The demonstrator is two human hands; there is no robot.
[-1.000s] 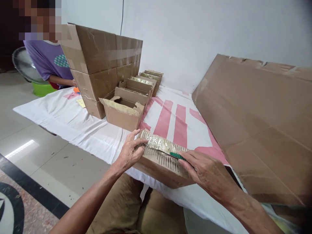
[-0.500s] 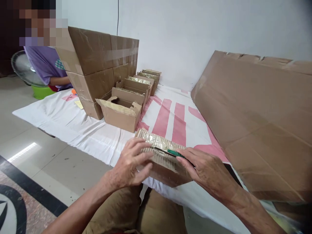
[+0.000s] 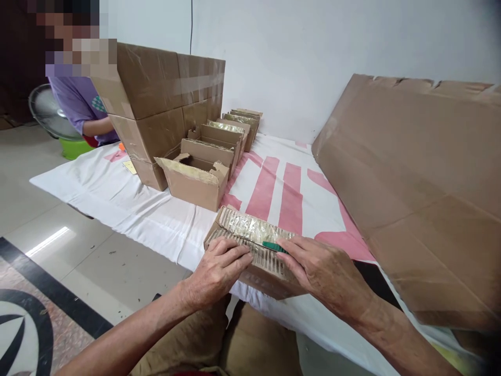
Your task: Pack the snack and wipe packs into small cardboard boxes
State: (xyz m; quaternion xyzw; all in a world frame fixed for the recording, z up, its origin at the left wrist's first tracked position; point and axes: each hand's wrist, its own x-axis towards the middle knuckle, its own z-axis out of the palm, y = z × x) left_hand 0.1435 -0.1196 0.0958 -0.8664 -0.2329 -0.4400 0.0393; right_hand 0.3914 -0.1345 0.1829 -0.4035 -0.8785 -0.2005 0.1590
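A small open cardboard box (image 3: 270,282) stands at the front edge of the cloth-covered table, before my lap. It is packed with a row of thin upright pieces, with shiny clear film (image 3: 250,230) along their middle. My right hand (image 3: 317,261) grips a green-handled tool (image 3: 274,246) with a thin dark shaft, laid across the packed pieces and pointing left. The tool's exact kind is unclear. My left hand (image 3: 225,266) is closed over the box's near left edge, fingers bent onto the packed top by the shaft's tip. Its thumb is mostly hidden.
Several open cardboard boxes (image 3: 195,183) line up behind, some with shiny contents. Taped cartons (image 3: 152,120) are stacked at left. A large cardboard sheet (image 3: 415,193) leans at right. Past the cartons, a person in a purple shirt (image 3: 74,99) is near a fan (image 3: 45,112).
My left hand has come down from hovering with spread fingers onto the box's near left edge. The tool has shifted slightly left and lies lower on the packed pieces. The view has shifted slightly.
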